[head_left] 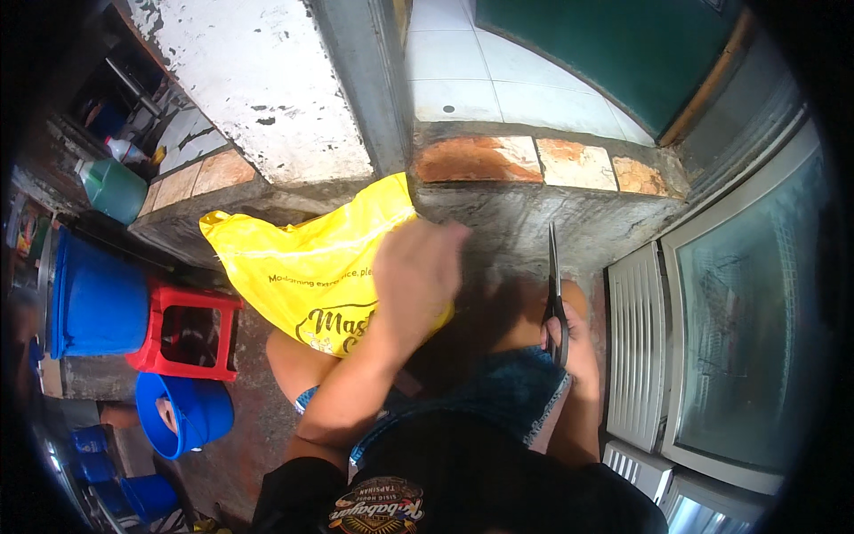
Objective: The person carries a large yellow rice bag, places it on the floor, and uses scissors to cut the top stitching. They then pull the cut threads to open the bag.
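Note:
My right hand (579, 344) is closed round the handle of a pair of black-handled scissors (555, 285), whose blades point away from me and look shut. A yellow printed plastic bag (311, 258) lies slanted over my left thigh, its far edge against the wall and step. In front of the bag's right part is my left hand (414, 280), slightly blurred, its fingers curled in. Whatever those fingers may hold is hidden. I sit with my knees apart, the scissors above the right one.
A low concrete step with worn tiles (578, 165) runs ahead. On the left stand a red stool (227, 307), a blue tub (102, 294), a blue bucket (209, 414) and a green-tinted jug (111, 189). A glass-fronted cabinet (747, 311) is close on the right.

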`<state>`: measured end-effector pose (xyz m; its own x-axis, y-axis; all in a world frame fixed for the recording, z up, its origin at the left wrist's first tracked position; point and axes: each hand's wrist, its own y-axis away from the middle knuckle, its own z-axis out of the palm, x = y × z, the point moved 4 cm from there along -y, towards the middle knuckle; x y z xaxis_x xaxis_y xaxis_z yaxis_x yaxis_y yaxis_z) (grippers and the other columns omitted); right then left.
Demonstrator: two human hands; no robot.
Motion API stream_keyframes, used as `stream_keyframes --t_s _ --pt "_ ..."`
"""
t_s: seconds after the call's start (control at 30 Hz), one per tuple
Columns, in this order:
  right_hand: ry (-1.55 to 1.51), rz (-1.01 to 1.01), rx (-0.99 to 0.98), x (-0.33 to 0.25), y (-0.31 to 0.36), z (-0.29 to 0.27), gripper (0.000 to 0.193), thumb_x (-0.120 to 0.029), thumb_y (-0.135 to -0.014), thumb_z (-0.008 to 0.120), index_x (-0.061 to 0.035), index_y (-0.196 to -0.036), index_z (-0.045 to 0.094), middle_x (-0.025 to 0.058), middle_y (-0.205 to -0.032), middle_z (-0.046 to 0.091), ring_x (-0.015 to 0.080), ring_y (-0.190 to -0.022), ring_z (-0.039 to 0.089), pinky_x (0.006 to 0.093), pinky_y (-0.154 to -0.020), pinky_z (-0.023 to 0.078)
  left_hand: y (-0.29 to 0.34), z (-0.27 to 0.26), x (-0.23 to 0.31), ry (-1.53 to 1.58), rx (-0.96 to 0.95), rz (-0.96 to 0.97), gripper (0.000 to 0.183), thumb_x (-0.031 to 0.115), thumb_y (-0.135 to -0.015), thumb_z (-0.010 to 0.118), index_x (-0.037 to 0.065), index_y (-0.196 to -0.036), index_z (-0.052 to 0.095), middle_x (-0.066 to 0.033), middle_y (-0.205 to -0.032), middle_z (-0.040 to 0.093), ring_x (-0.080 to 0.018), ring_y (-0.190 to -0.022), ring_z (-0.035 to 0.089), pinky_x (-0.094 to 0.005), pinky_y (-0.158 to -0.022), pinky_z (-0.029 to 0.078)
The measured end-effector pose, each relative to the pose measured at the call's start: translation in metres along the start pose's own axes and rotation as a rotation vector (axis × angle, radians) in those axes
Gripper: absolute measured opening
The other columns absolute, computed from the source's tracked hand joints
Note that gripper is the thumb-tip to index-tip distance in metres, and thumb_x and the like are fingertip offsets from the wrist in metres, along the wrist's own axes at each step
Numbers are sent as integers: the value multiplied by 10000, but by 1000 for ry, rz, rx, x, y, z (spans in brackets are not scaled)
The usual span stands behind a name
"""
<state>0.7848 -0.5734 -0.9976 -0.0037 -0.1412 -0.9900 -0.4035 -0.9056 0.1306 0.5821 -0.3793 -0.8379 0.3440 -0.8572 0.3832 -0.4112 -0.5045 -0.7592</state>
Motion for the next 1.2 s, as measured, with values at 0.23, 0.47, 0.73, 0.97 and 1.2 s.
stream_keyframes --t_s 0.23,0.47,0.73,0.97,1.2 --pt "-44 9 2 0 1 3 295 -138 -1040 588 -16 -1307 560 1 -757 592 85 -641 573 235 -595 464 2 -7 45 284 -135 95 93 40 -827 776 36 -912 740 -105 -841 722 -280 -718 687 -371 -660 541" --pt "-43 32 -26 6 -1 9 297 -172 -1044 579 -18 -1298 558 14 -748 591 94 -648 575 242 -596 467 -89 -47 -21 528 -78 -356 106 113 -922 733 29 -978 765 -57 -795 734 -115 -684 673 -263 -615 518" --pt "-55 9 -22 1 5 7 305 -109 -1031 588 2 -1312 554 12 -769 582 96 -659 583 242 -601 471 -164 -152 -30 954 58 88 230 58 -989 669 -72 -1176 698 -98 -961 703 -112 -809 610 -231 -724 486" --pt "-49 49 -46 3 -2 10 319 -131 -1028 610 -8 -1319 561 -6 -761 560 89 -629 557 242 -588 457 -143 -107 -30 154 -641 -237 441 442 -978 659 47 -1160 733 -40 -867 667 -124 -798 605 -282 -681 491" --pt "-20 1 -136 -11 -3 28 456 -277 -1022 639 4 -1367 537 -5 -740 549 87 -635 537 243 -592 431 -123 20 -58 -284 -1581 -28 509 531 -881 709 79 -1106 776 -132 -902 731 -295 -817 657 -357 -799 515"
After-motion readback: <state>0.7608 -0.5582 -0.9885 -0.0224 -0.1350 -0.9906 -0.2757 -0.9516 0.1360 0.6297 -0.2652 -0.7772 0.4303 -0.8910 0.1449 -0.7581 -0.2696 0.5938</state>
